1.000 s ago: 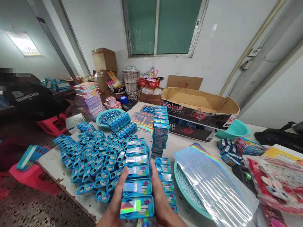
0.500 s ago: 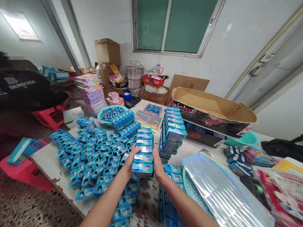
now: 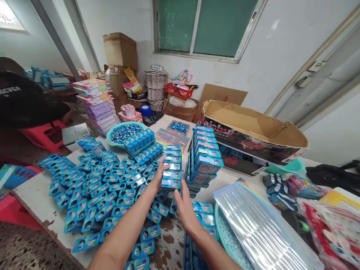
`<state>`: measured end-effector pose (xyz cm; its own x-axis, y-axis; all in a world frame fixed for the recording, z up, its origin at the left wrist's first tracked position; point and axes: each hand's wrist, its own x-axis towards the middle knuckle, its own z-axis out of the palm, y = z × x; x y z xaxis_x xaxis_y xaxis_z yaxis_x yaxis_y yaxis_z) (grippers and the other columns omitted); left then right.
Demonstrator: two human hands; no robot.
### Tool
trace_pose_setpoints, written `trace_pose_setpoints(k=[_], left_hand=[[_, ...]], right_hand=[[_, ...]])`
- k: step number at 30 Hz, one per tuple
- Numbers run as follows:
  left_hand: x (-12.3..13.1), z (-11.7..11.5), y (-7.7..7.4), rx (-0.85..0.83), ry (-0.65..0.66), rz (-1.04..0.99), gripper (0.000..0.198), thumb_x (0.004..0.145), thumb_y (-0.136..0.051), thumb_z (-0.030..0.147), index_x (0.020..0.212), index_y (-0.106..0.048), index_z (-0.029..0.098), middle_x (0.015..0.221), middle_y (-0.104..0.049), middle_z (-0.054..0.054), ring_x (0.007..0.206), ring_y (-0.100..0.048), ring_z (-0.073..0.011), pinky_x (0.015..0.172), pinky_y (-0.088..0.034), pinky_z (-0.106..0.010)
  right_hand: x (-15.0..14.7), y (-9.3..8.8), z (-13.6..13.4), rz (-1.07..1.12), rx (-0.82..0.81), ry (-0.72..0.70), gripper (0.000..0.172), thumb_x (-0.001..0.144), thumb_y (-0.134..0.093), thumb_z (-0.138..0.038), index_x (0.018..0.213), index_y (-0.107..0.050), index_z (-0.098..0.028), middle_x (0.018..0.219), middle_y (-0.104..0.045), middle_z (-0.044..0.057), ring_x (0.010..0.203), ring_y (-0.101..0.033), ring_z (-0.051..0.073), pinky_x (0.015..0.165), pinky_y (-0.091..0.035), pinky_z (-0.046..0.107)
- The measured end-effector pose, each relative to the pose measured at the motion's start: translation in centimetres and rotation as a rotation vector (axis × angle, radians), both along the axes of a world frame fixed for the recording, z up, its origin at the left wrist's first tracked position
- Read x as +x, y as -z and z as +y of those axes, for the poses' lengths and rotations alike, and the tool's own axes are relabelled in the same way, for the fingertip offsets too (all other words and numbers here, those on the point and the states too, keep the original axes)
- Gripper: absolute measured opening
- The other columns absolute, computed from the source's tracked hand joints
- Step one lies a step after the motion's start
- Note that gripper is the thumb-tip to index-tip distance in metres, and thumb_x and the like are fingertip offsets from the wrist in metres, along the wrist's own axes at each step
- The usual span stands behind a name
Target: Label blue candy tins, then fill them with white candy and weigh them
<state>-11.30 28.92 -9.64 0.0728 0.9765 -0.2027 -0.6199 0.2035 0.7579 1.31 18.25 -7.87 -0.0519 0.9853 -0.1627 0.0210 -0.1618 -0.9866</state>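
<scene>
A row of several small blue tin boxes [image 3: 171,174] with printed labels stands before me in the middle of the table. My left hand [image 3: 159,177] is against its left side, fingertips bent over the top edge. At the row's near right corner is my right hand [image 3: 185,210], its fingers apart; whether they touch the tins I cannot tell. To the right rises a stack of similar tin rows [image 3: 206,157]. Many loose blue tins [image 3: 104,195], some with a round hollow showing, are spread over the left of the table.
A turquoise basin [image 3: 111,140] holds shiny blue pieces. Silvery sheets [image 3: 261,225] lie over another basin [image 3: 221,221] at right. A large open carton [image 3: 253,140] stands behind. A person in dark clothes [image 3: 25,101] sits at far left, near red stools [image 3: 42,138].
The row of tins has moved forward, away from me. My right hand has drawn back from its right side and spread its fingers. The view has shifted slightly.
</scene>
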Motion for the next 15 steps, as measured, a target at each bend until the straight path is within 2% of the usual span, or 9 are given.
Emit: trace_pose_setpoints(k=[3,6,10,12,15], left_hand=[[0.4,2.6,1.4,-0.021,0.035,0.038,0.074,0.057,-0.072,0.027,0.126,-0.045,0.02,0.098,-0.068,-0.006,0.082,-0.064,-0.0234,0.073,-0.048,-0.034],[1.1,4.5,2.8,-0.076,0.046,0.086,0.074,0.057,-0.071,0.027,0.125,-0.045,0.02,0.09,-0.067,-0.005,0.081,-0.063,-0.0232,0.075,-0.046,-0.036],[2.3,5.8,4.4,-0.125,0.038,0.168,0.073,0.055,-0.07,0.028,0.123,-0.045,0.018,0.085,-0.066,-0.004,0.081,-0.062,-0.0237,0.073,-0.046,-0.035],[2.7,6.4,5.3,-0.164,0.039,0.199,0.074,0.054,-0.07,0.027,0.123,-0.045,0.017,0.082,-0.064,-0.004,0.078,-0.061,-0.0231,0.072,-0.045,-0.035],[3.2,7.1,7.0,-0.217,0.051,0.211,0.075,0.054,-0.07,0.025,0.124,-0.044,0.017,0.078,-0.063,-0.003,0.074,-0.06,-0.0215,0.072,-0.046,-0.036]], right_hand=[[2.5,-1.4,-3.9,0.011,-0.058,-0.05,0.068,0.079,-0.054,-0.059,0.139,-0.036,-0.032,0.149,-0.029,0.001,0.138,-0.025,0.025,0.111,-0.027,0.044],[5.7,-2.5,-7.1,-0.005,-0.075,-0.009,0.061,0.078,-0.056,-0.056,0.134,-0.044,-0.033,0.14,-0.044,0.004,0.129,-0.041,0.028,0.102,-0.04,0.043],[9.9,-3.5,-10.2,-0.049,-0.11,0.149,0.049,0.076,-0.058,-0.056,0.12,-0.057,-0.033,0.128,-0.056,0.006,0.117,-0.054,0.028,0.095,-0.047,0.04],[11.6,-3.9,-11.4,-0.095,-0.157,0.251,0.047,0.077,-0.057,-0.056,0.118,-0.058,-0.032,0.124,-0.059,0.006,0.115,-0.055,0.028,0.093,-0.049,0.04],[13.8,-4.3,-12.4,-0.187,-0.22,0.322,0.049,0.075,-0.059,-0.055,0.117,-0.058,-0.03,0.124,-0.06,0.008,0.114,-0.056,0.028,0.092,-0.049,0.039]])
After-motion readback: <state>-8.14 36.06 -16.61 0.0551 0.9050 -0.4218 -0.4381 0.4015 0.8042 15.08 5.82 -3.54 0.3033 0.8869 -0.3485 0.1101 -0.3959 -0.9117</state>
